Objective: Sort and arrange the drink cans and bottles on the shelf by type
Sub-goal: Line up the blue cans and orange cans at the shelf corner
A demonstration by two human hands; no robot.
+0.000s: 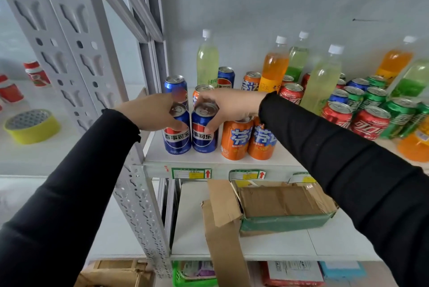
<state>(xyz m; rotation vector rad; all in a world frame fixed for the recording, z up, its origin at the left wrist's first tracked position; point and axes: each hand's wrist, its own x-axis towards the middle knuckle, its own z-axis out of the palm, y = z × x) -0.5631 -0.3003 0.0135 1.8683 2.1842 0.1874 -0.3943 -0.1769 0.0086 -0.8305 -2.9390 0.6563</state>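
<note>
Two blue Pepsi cans stand side by side at the front left of the white shelf (pixel 209 159). My left hand (pixel 151 112) grips the left Pepsi can (pixel 176 140) near its top. My right hand (pixel 229 105) grips the right Pepsi can (pixel 204 138) from above, thumb on its front. Two orange Fanta cans (pixel 235 140) stand just right of them, partly under my right wrist. Behind are another Pepsi can (pixel 175 86), an orange can (pixel 202 89), and a yellow-green bottle (pixel 207 59).
Red Coca-Cola cans (pixel 369 124), green Sprite cans (pixel 399 115), and orange and green bottles (pixel 274 66) crowd the shelf's right side. A grey perforated upright (pixel 137 194) stands at the left corner. A torn cardboard box (pixel 278 205) lies on the shelf below. Yellow tape roll (pixel 30 124) sits left.
</note>
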